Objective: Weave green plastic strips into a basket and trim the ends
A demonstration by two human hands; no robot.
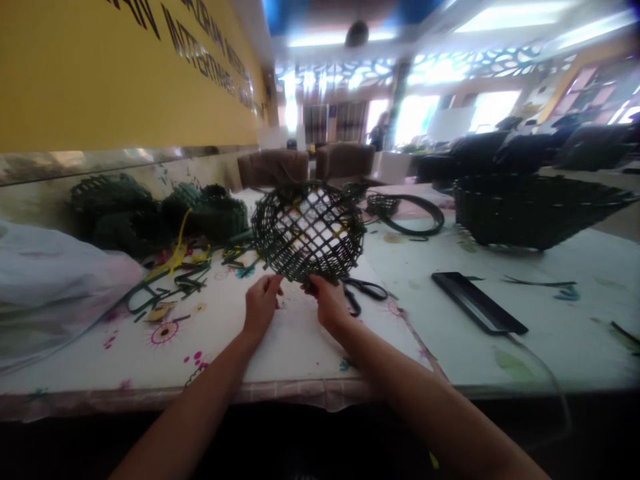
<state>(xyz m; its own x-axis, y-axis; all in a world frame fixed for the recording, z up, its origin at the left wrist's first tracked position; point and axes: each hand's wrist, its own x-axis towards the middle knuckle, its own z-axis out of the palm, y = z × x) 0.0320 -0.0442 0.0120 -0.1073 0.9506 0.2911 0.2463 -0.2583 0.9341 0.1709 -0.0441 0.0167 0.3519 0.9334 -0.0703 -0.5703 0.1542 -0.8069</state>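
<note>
A round basket [350, 243] of dark green woven strips is tipped on its side, and light shows through its open diagonal lattice. My right hand [327, 300] grips its lower edge between thumb and fingers. Just left of it, my left hand [261, 305] is closed in a pinch at or just below the same edge; what sits between those fingers is too small to make out. Black-handled scissors [373, 289] lie on the table beside my right hand, partly hidden by it.
Loose green and yellow strips [193, 277] litter the left side, beside a white plastic bag [65, 287]. Dark woven pieces [210, 210] stand behind. To the right are a coil of strip [435, 217], a large dark basket [530, 213] and a cabled black phone-like device [477, 303].
</note>
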